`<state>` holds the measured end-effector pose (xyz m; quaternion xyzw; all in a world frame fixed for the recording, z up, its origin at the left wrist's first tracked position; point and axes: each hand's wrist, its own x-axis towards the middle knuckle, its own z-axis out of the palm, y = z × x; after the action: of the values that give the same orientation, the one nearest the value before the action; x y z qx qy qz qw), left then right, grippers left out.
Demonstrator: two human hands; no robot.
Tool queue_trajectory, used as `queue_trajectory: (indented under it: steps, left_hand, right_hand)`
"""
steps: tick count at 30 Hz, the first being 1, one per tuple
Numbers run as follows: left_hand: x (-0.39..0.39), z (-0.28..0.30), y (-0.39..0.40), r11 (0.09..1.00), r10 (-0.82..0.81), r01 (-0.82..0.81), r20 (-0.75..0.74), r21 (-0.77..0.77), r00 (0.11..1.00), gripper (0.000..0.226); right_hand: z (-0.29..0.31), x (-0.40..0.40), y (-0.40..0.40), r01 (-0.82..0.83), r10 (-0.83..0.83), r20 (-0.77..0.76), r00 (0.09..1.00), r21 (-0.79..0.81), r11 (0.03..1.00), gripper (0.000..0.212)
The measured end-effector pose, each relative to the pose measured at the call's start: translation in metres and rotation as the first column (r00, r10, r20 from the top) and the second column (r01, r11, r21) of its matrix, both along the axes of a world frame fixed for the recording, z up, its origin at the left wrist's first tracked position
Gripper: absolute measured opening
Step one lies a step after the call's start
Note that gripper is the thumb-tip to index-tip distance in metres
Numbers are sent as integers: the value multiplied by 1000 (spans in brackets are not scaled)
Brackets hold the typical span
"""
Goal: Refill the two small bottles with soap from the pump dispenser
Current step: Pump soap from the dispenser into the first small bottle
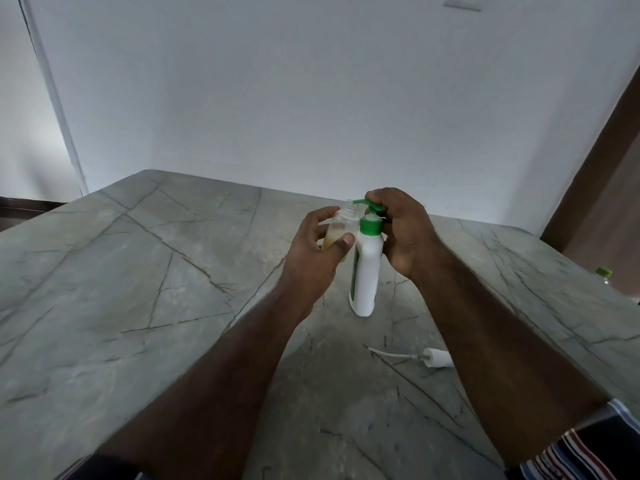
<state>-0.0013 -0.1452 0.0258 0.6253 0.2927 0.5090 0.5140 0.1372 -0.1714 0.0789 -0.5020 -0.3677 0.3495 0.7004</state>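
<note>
Soap goes from pump dispenser to small bottle over a grey stone counter.

From my remote seat I see the veined stone counter [145, 278] carrying a white pump dispenser [366, 271] that stands upright near its middle, presumably so its weight stays on the slab while being pumped. The right hand [401, 230] is curled over the green pump head [370, 206], fingers on top, placed to press it down. The left hand [315, 251] grasps a clear small bottle [341, 230], uncapped, with a little yellowish liquid at the bottom, and holds its threaded neck right under the spout so soap should drop inside. Near the right forearm lies a white cap with a dip tube [437, 357], probably that bottle's, parked aside. At the right edge, a green-capped bottle [604, 273], perhaps the second, barely shows.
</note>
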Motion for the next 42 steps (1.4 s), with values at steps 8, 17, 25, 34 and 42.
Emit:
queue_trajectory:
  steps: [8, 17, 25, 34, 42]
  left_hand:
    - [5, 3, -6, 1000, -20, 20, -8, 9, 1000, 44]
    - [8, -1, -7, 1000, -21, 22, -21, 18, 1000, 43]
    - [7, -1, -7, 999, -36, 36, -7, 2, 999, 42]
    - [5, 1, -7, 1000, -12, 12, -10, 17, 1000, 42]
    - [5, -2, -4, 999, -30, 31, -11, 26, 999, 39]
  right_hand:
    - [-4, 6, 0, -3, 3, -43, 999, -12, 1000, 6]
    - [-7, 7, -3, 10, -7, -74, 997, 31, 999, 13]
    - [-6, 5, -8, 25, -23, -59, 998, 30, 999, 13]
    - [-2, 5, -6, 52, -51, -59, 997, 18, 998, 12]
    - [-3, -4, -6, 51, -47, -69, 996, 56, 997, 14]
